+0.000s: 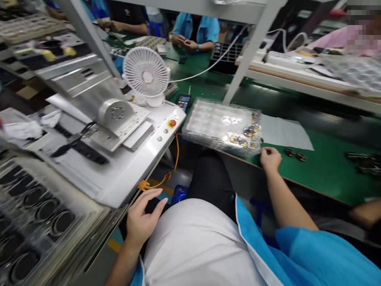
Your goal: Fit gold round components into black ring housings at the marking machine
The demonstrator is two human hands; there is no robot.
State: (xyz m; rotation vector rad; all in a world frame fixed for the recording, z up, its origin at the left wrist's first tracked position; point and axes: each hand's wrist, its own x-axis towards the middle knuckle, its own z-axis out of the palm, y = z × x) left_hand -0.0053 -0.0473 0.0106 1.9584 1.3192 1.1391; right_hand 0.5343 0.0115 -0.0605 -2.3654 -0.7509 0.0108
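Observation:
My left hand point(143, 218) hangs over my lap by the edge of the white machine point(131, 171), its thumb and fingers apart and nothing in it. On the green bench, my right hand point(270, 159) is closed with curled fingers beside the right corner of a stack of transparent plastic trays point(220, 119). Whatever it may hold is hidden. Several small round metal-and-black parts point(250, 131) sit in the top tray's right-hand pockets. Just right of that hand lie two dark round parts point(295, 154). A white sheet point(285, 131) lies behind them.
A white fan point(146, 73) and a phone-like device point(183, 101) stand behind the machine's red button point(172, 123). Trays of round black parts point(44, 206) are at lower left. A grey shelf post point(250, 55) rises behind the trays. Co-workers point(195, 33) sit across the bench.

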